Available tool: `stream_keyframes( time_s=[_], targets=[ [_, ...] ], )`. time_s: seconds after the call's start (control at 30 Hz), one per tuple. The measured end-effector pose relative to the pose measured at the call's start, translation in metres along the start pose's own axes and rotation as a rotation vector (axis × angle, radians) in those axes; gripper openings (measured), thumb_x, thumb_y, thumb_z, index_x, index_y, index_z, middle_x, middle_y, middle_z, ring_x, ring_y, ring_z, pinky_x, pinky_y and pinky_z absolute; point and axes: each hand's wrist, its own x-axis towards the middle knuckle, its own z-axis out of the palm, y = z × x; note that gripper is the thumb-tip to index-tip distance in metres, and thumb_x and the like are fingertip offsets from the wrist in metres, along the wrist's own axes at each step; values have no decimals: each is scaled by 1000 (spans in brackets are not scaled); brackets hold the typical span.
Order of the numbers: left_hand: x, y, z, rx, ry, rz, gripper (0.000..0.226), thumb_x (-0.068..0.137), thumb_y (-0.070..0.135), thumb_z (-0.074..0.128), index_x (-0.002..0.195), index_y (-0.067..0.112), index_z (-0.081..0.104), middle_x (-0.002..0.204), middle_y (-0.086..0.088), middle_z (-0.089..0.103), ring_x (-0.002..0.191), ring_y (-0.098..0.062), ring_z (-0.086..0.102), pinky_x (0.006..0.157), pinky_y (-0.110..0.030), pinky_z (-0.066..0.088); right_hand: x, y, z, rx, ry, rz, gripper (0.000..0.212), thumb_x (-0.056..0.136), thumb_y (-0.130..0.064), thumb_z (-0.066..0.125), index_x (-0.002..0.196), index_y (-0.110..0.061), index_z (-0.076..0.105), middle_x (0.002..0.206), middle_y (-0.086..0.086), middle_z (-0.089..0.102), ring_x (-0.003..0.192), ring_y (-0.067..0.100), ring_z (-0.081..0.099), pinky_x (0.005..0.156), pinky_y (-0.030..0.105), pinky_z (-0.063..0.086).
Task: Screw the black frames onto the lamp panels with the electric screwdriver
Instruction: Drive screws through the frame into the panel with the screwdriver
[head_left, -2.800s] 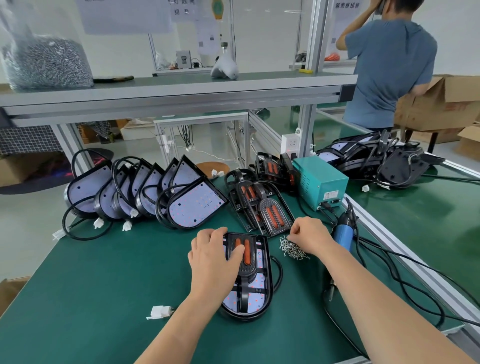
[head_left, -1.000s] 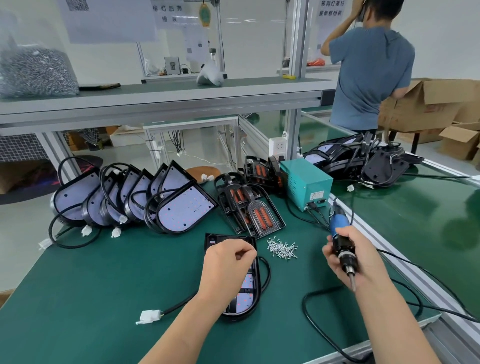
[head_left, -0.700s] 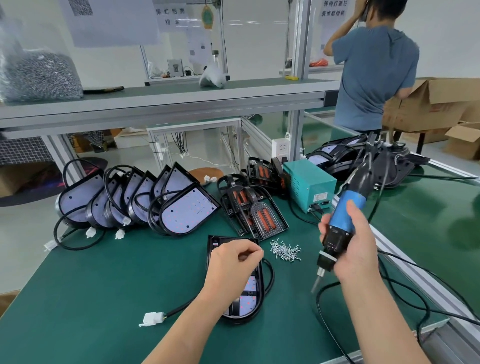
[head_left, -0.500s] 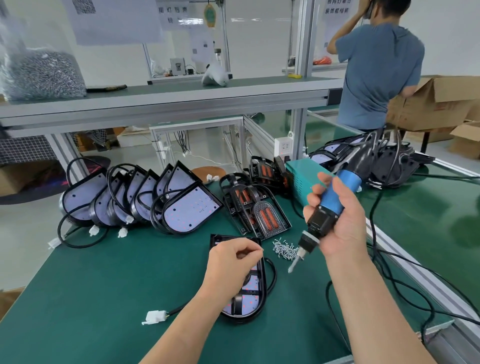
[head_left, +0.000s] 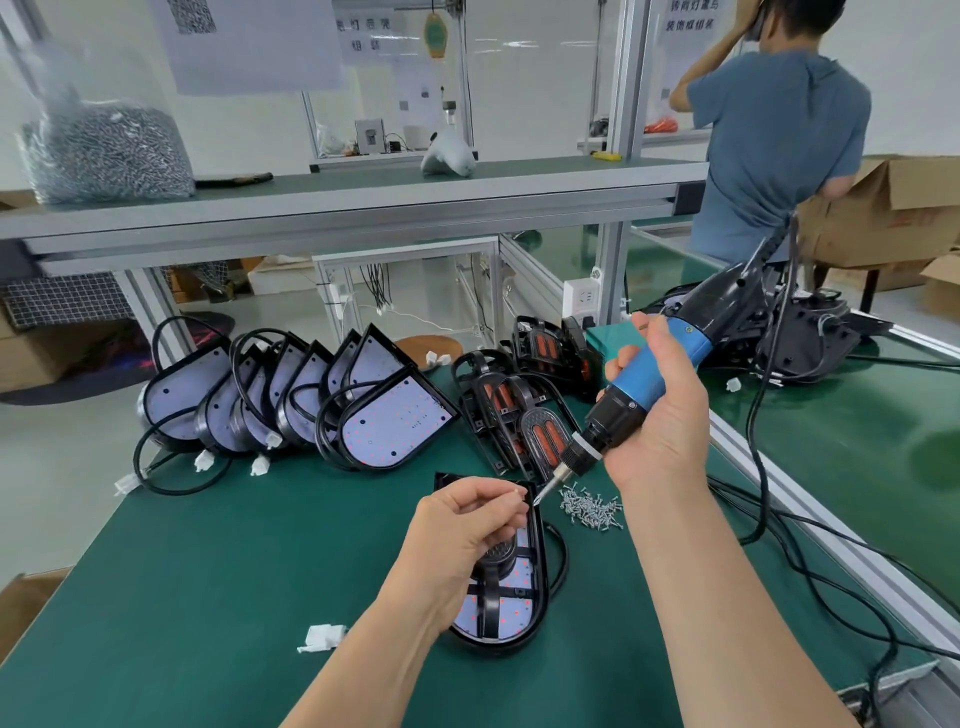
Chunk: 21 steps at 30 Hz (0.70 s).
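A lamp panel with a black frame (head_left: 506, 610) on it lies flat on the green table in front of me. My left hand (head_left: 467, 525) hovers over its upper half and pinches a small screw between thumb and fingertips. My right hand (head_left: 657, 421) grips the blue and black electric screwdriver (head_left: 636, 392), tilted down to the left. The bit's tip almost touches the screw in my left fingers. A loose pile of screws (head_left: 589, 506) lies just right of the panel.
A row of bare lamp panels (head_left: 332, 400) with black cables leans at the back left. Spare black frames (head_left: 511, 415) with orange inserts are stacked behind the work. The screwdriver's cables (head_left: 810, 551) trail along the right edge. A person (head_left: 779, 145) stands at the neighbouring bench.
My right hand picked up the screwdriver from the right edge, lifted it and swung its tip down-left to my left fingers. My left hand stayed over the panel, fingers curled.
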Motion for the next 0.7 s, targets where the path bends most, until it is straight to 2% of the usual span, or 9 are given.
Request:
stream_keyframes(
  time_s=[0.1,0.27,0.47,0.7],
  targets=[
    [-1,0,0,-46,-14,-14,9,69,13,80,78,12,81,80,-12,74,70,-15,69,67,-20,56,-1,2,1,1,37,6,26,83,-27,80,103,-20,64,76,-7,56,69,9,53,63,18,47],
    [-2,-3,1,-97,-27,-34,12,65,13,80,77,10,80,82,-15,74,69,-16,69,65,-20,56,-2,3,8,20,48,-74,30,70,-29,82,95,-24,65,81,-9,59,68,7,53,67,18,49],
    [-1,-3,5,-160,-11,-50,14,65,8,77,79,5,77,81,-18,73,66,-16,69,62,-19,56,-4,7,7,12,21,-135,27,75,-27,79,95,-24,62,79,-10,57,65,4,52,64,15,50],
    [-3,-8,8,-197,58,-39,8,84,-8,67,87,-2,72,78,-15,71,64,-15,68,61,-18,55,-9,14,4,-42,27,-216,16,84,-30,76,95,-30,64,74,-12,56,66,3,55,64,15,49]
  ],
)
